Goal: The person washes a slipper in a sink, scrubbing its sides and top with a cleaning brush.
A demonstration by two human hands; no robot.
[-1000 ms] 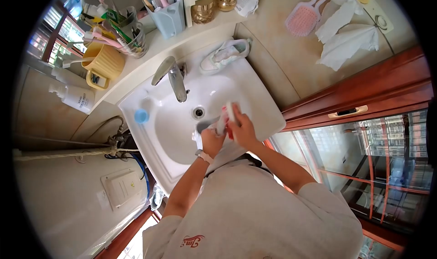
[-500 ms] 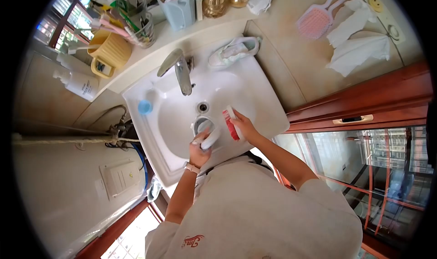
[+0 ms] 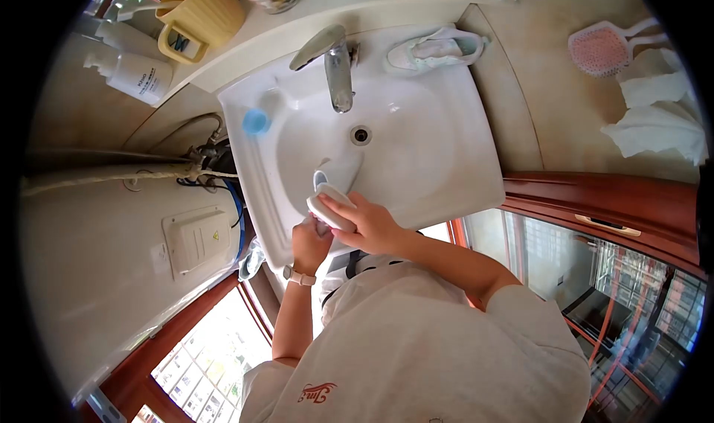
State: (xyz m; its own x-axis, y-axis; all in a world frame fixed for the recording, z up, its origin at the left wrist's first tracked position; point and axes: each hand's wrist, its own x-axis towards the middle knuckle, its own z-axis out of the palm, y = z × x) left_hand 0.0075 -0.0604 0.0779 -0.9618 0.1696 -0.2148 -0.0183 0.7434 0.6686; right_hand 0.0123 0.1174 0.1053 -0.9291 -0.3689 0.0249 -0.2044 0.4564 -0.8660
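A: Where do our hands stand?

B: Close together, one just beside the other. Our right hand (image 3: 372, 226) curls over what looks like a white brush (image 3: 332, 206), fingers laid along its back. Our left hand (image 3: 309, 242) is bunched up and, as far as we can see, grips the near end of the white shoe (image 3: 342, 171); its fingertips are hidden.

A: And the shoe itself?

B: It pokes out just beyond both hands, over the sink (image 3: 450, 174). It's blurred, so we can't judge how clean it is.

A: Then how far along are we?

B: Partway through scrubbing this one, we'd say; both hands are busy with it, so it hardly counts as finished. Rinsing is probably left as well. Past the drain (image 3: 361, 135), and past the blue cup (image 3: 256, 121) ahead and to the left of our hands, the tap (image 3: 340, 81) shows no stream.

A: Anything farther out?

B: The other shoe (image 3: 416, 55) lies on the back ledge, ahead and to the right of our hands. We've nothing on it at the moment, and we can't tell whether it's been scrubbed or is waiting its turn.
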